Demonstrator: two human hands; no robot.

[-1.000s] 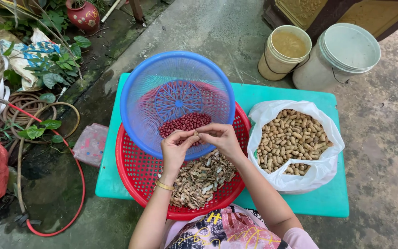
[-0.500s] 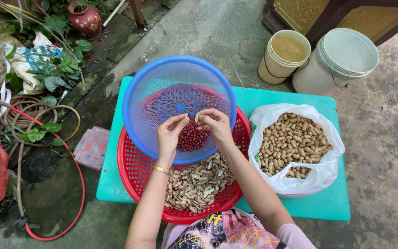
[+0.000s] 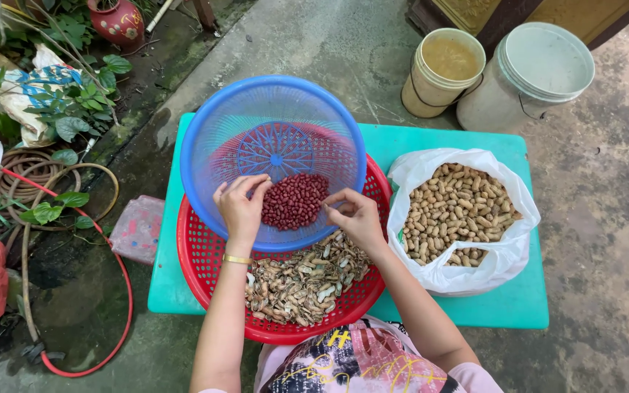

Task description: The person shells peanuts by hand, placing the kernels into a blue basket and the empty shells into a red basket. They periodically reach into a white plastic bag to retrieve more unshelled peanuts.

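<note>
Red peanut kernels (image 3: pixel 295 201) lie heaped in the blue basket (image 3: pixel 205 156), which rests tilted on the red basket (image 3: pixel 194 258) of empty shells (image 3: pixel 303 280). Left hand (image 3: pixel 240 207) and right hand (image 3: pixel 354 217) hover at the heap, fingers pinched; what each grip holds I cannot tell. A bag of unshelled peanuts (image 3: pixel 460 211) sits beside them on the teal surface (image 3: pixel 525 306).

Blue, red and teal under the fingers

A blue mesh basket (image 3: pixel 274 138) holds dark red kernels (image 3: pixel 296 200); the red basket (image 3: pixel 198 255) beneath sits on a teal desk (image 3: pixel 533 306).

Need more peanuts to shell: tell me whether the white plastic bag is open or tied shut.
Open. The white plastic bag has its mouth spread wide, showing unshelled peanuts heaped inside.
</note>
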